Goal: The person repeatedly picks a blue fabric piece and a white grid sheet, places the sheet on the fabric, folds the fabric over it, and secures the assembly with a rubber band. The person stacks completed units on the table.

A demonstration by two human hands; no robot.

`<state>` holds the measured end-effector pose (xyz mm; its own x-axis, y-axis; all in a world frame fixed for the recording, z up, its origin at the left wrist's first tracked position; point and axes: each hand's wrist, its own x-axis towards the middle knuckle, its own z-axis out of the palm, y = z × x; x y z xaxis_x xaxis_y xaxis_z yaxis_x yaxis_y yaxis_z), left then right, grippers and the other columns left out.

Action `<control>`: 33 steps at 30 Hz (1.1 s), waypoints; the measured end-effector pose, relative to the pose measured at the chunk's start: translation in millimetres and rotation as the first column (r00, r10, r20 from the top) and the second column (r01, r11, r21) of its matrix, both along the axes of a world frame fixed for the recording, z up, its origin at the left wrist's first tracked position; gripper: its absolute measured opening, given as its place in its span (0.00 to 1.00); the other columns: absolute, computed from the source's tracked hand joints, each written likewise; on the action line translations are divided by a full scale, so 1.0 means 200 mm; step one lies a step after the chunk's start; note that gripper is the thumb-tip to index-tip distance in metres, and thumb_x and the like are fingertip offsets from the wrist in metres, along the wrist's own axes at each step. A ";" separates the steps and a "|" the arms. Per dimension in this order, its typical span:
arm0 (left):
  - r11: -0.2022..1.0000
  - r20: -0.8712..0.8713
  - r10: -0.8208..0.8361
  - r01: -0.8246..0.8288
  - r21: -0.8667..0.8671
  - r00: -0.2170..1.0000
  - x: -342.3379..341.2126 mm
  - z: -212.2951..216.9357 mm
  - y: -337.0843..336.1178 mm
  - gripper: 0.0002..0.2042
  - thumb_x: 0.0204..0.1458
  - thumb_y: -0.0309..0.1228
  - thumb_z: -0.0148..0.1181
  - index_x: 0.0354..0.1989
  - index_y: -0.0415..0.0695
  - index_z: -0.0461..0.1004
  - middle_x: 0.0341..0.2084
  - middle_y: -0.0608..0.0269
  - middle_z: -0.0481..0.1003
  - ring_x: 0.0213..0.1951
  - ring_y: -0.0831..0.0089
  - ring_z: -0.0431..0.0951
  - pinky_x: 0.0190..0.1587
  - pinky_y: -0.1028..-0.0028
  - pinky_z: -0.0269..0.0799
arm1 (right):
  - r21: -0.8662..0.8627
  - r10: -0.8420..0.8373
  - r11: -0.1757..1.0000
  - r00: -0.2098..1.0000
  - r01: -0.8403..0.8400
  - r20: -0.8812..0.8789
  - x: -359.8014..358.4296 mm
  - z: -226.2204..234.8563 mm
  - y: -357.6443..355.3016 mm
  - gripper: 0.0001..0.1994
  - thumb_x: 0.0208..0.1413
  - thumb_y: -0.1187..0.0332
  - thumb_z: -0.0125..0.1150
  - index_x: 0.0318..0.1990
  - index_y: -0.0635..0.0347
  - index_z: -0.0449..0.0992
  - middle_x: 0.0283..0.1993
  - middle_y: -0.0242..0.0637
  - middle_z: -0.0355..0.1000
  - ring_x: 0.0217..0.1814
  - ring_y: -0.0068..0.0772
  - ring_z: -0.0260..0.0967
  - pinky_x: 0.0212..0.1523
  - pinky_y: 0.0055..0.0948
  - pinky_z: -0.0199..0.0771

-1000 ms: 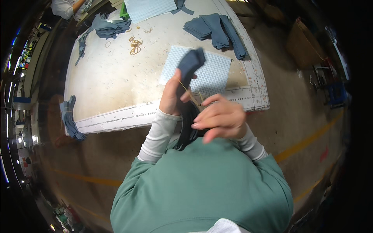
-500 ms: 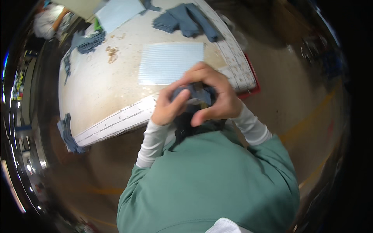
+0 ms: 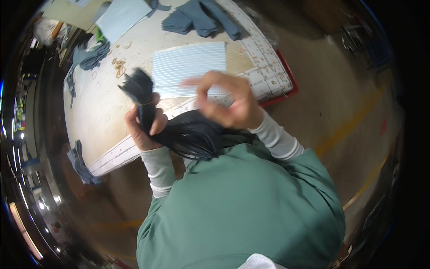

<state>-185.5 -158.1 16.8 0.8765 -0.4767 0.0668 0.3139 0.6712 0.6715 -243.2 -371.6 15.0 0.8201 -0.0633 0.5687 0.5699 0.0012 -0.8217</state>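
Note:
A thick bundle of dark fabric strips is gripped in my left hand at the table's near edge. The cut ends of the strips fan out above the fist, and a thin band seems to circle the bundle just below them. The long strips droop to the right, against the front of my green top. Just right of the bundle, my right hand hovers with nothing in it. Its fingers are curved and apart, partly smeared by motion. Beneath its fingertips lies a pale blue lined sheet on the table.
Blue-grey fabric pieces are stacked at the table's far side, with more bunched at the left and hanging off the near-left corner. Loose rubber bands lie by a second pale sheet. A red edge borders the right.
My hands were together around the bundle and have parted. The left one has moved left, raising the bundle's end upright; the right one has come off the bundle and opened.

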 end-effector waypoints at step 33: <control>-0.146 0.797 -0.095 -0.800 0.582 0.596 0.67 0.08 1.01 0.20 0.56 0.39 0.61 0.55 0.46 0.72 0.50 0.54 0.75 0.53 0.63 0.74 0.53 0.64 0.68 | -0.564 -0.067 0.825 0.996 0.021 -0.062 0.66 -0.09 -0.06 0.13 0.56 0.74 0.60 0.48 0.59 0.78 0.48 0.39 0.73 0.43 0.29 0.75 0.41 0.25 0.78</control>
